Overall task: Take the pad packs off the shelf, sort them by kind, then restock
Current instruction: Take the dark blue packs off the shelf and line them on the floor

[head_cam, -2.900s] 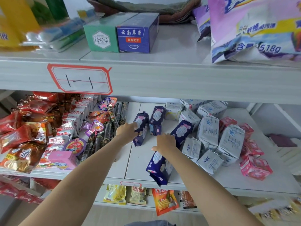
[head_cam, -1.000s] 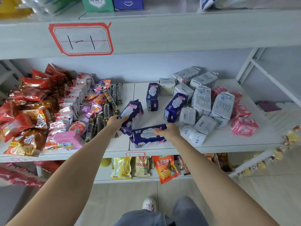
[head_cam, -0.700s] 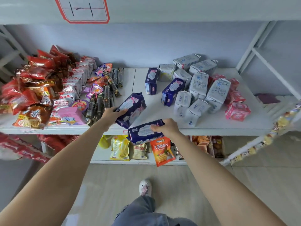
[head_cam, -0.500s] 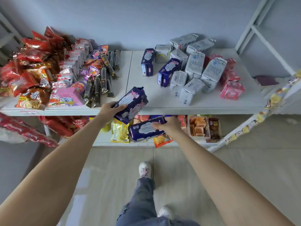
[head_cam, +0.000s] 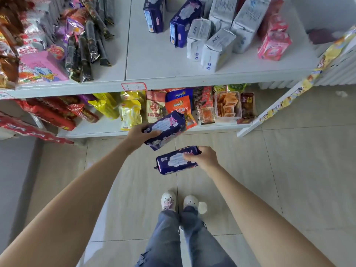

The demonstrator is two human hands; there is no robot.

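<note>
My left hand (head_cam: pixel 137 134) grips one dark purple pad pack (head_cam: pixel 167 130) in front of the lower shelf. My right hand (head_cam: pixel 204 158) grips a second dark purple pad pack (head_cam: pixel 174 160), held lower, over the floor. Both packs are off the white shelf (head_cam: pixel 154 60). On that shelf two more purple packs (head_cam: pixel 181 24) stand beside several white ABC packs (head_cam: pixel 213 47) and pink packs (head_cam: pixel 273 45) at the right.
Snack bags and dark wrapped bars (head_cam: pixel 84 45) fill the shelf's left half. The lower shelf (head_cam: pixel 100 130) holds yellow, red and orange snack bags. Tiled floor (head_cam: pixel 289 170) lies below, with my feet (head_cam: pixel 179 202) near the middle. A strip of packets (head_cam: pixel 300 87) hangs at the right.
Both hands lifted a purple pack each off the shelf and brought them down and back, below the shelf edge. The view tipped down toward the floor.
</note>
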